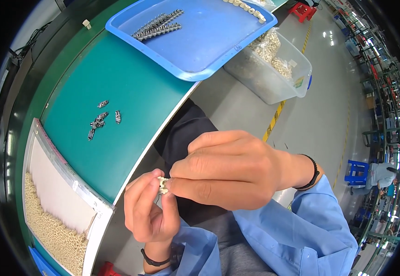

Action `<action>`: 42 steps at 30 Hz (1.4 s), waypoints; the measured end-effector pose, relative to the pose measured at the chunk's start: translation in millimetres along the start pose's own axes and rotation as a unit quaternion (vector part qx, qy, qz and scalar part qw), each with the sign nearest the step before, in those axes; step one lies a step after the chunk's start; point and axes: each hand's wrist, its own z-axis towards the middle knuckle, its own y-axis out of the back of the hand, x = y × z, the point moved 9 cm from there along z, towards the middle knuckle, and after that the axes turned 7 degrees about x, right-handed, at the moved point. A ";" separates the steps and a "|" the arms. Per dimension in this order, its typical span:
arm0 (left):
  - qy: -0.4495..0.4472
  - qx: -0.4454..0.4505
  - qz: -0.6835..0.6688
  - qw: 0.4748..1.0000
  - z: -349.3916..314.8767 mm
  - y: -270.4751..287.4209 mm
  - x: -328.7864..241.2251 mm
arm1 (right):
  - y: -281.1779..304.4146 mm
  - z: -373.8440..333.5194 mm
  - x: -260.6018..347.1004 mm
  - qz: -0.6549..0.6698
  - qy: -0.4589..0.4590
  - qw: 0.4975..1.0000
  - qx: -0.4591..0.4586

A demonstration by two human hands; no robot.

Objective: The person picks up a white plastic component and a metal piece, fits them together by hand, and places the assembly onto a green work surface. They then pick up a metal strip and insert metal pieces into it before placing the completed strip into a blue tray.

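My left hand (pixel 150 212) pinches a small cream-coloured plastic part (pixel 162 185) between thumb and fingers. From the other side, the fingertips of my right hand (pixel 234 170) close on the same part, hiding some of it. Both hands meet above my lap, just off the bench edge. Whether the right fingers also hold a smaller piece cannot be made out. On the green bench top (pixel 131 87) lie several small dark metallic pieces (pixel 98 120), some of them in a loose cluster.
A blue tray (pixel 195 76) holds dark strips (pixel 158 28) and a row of cream parts (pixel 245 7). A white-framed box (pixel 69 170) full of cream parts stands at lower left. Beyond the bench is a clear plastic bin (pixel 255 76) with bagged parts. A person sits far right.
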 end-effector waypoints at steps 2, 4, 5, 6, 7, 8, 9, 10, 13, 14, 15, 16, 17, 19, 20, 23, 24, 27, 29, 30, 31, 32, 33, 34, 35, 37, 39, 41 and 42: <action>-0.013 -0.021 0.014 1.000 1.4 0.7 -1.4 | 1.7 -0.8 -1.0 -0.010 -0.002 1.000 -0.008; -0.020 -0.030 0.020 0.999 3.0 0.4 -2.9 | 2.9 -1.6 -1.6 -0.016 -0.003 1.000 -0.012; -0.021 -0.028 0.018 0.999 4.0 -1.0 -3.6 | 3.8 -2.0 -2.1 -0.011 -0.007 1.000 -0.016; -0.021 -0.025 0.017 0.999 3.8 -2.1 -4.0 | 3.5 -3.0 -2.7 -0.004 -0.010 1.000 -0.021; -0.022 -0.023 0.016 0.999 3.6 -3.0 -4.4 | 3.7 -3.7 -3.4 0.003 -0.014 1.000 -0.025; -0.022 -0.022 0.016 0.999 3.4 -3.5 -5.1 | 4.4 -3.9 -3.3 0.003 -0.013 1.000 -0.027; -0.018 -0.019 0.012 1.000 3.2 -4.1 -5.0 | 4.7 -3.6 -3.3 0.004 -0.016 1.000 -0.020; -0.013 -0.017 0.009 1.000 3.0 -4.6 -5.0 | 5.5 -3.2 -3.2 0.005 -0.018 1.000 -0.014; -0.010 -0.010 0.006 1.000 3.2 -8.7 -5.9 | 6.0 -4.9 -3.4 0.009 -0.026 1.000 0.011; -0.010 -0.006 0.005 1.000 3.5 -10.8 -6.2 | 4.2 -5.5 -3.7 0.011 -0.034 0.999 0.031; -0.010 -0.001 0.005 1.000 3.8 -12.5 -6.2 | 1.8 -5.9 -4.2 0.013 -0.042 0.998 0.051; -0.016 0.001 0.001 1.000 3.9 -13.4 -6.8 | 2.6 -5.8 -3.4 0.006 -0.043 0.998 0.049; -0.001 -0.004 -0.004 1.000 2.5 -12.8 -3.8 | 3.8 -6.1 -6.4 0.022 -0.057 0.998 0.032; 0.028 -0.016 -0.015 0.999 -1.1 -12.9 1.1 | 5.1 -7.4 -13.8 0.054 -0.083 0.995 -0.001; 0.021 -0.015 -0.022 0.999 -3.2 -13.7 -0.6 | 1.5 -8.1 -14.9 0.044 -0.084 0.996 -0.002; 0.083 -0.044 -0.070 0.993 -8.6 -13.5 12.3 | -8.6 -15.1 -38.2 0.209 -0.146 0.966 -0.042; 0.076 -0.043 -0.076 0.993 -5.4 -17.5 14.1 | -6.8 -15.4 -41.1 0.200 -0.146 0.968 -0.043; 0.123 -0.059 -0.126 0.983 -2.0 -23.7 32.3 | -10.1 -15.4 -52.1 0.193 -0.177 0.965 -0.016; 0.133 -0.061 -0.160 0.976 -0.3 -27.3 36.8 | -6.7 -15.3 -67.9 0.204 -0.214 0.955 -0.005; 0.145 -0.066 -0.191 0.969 -0.9 -29.4 40.2 | -4.4 -15.8 -82.5 0.218 -0.250 0.943 0.009; 0.156 -0.071 -0.223 0.960 -1.0 -31.3 44.6 | -0.8 -16.2 -99.1 0.231 -0.285 0.930 0.023; 0.154 -0.070 -0.227 0.959 -0.5 -31.1 44.8 | 15.5 -14.5 -116.2 0.144 -0.272 0.951 0.028; 0.148 -0.065 -0.218 0.963 -0.3 -29.9 45.0 | 33.3 -13.9 -141.4 0.058 -0.254 0.965 0.033; 0.142 -0.060 -0.208 0.966 -0.7 -28.1 45.8 | 51.3 -15.9 -173.1 0.019 -0.281 0.959 0.034; 0.136 -0.055 -0.200 0.969 -0.5 -26.2 47.6 | 71.1 -17.3 -206.1 -0.021 -0.307 0.951 0.035; 0.134 -0.056 -0.204 0.968 1.5 -22.1 49.6 | 113.3 -24.4 -274.1 -0.166 -0.362 0.915 0.064; 0.126 -0.054 -0.217 0.967 6.6 -20.2 48.3 | 157.3 -37.3 -337.1 -0.302 -0.410 0.851 0.129; 0.127 -0.052 -0.200 0.970 8.0 -16.4 52.8 | 169.9 -43.8 -388.2 -0.378 -0.408 0.812 0.176; 0.128 -0.048 -0.182 0.974 8.6 -14.6 55.0 | 176.0 -42.9 -406.4 -0.380 -0.406 0.812 0.176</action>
